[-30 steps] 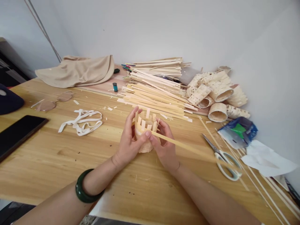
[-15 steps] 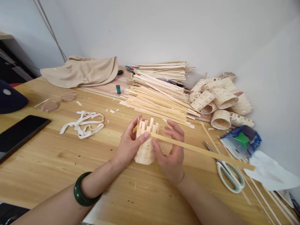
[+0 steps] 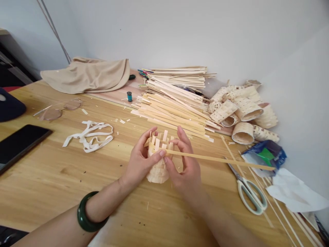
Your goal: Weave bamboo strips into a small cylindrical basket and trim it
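A small woven basket [image 3: 158, 171] of pale wood strips stands between my hands, its upright strip ends poking up around the top. My left hand [image 3: 144, 154] is wrapped round its left side, with the thumb pressing a long yellow strip [image 3: 218, 157] against the front. That strip runs out to the right over the table. My right hand [image 3: 185, 163] is at the basket's right side, thumb tip on the front just below the strip and fingers curled around the upright ends at the back. Part of the basket's rear is hidden by my fingers.
Bundles of flat strips [image 3: 172, 113] lie at the back, with finished woven tubes [image 3: 243, 133] piled to their right. Scissors [image 3: 250, 193] and a blue packet [image 3: 277, 151] are at the right. White tape [image 3: 96, 133], glasses [image 3: 53, 114] and a phone [image 3: 23, 145] lie at the left.
My right fingers have moved in towards the basket's upright ends. The free end of the long strip has risen a little. My left hand keeps its grip.
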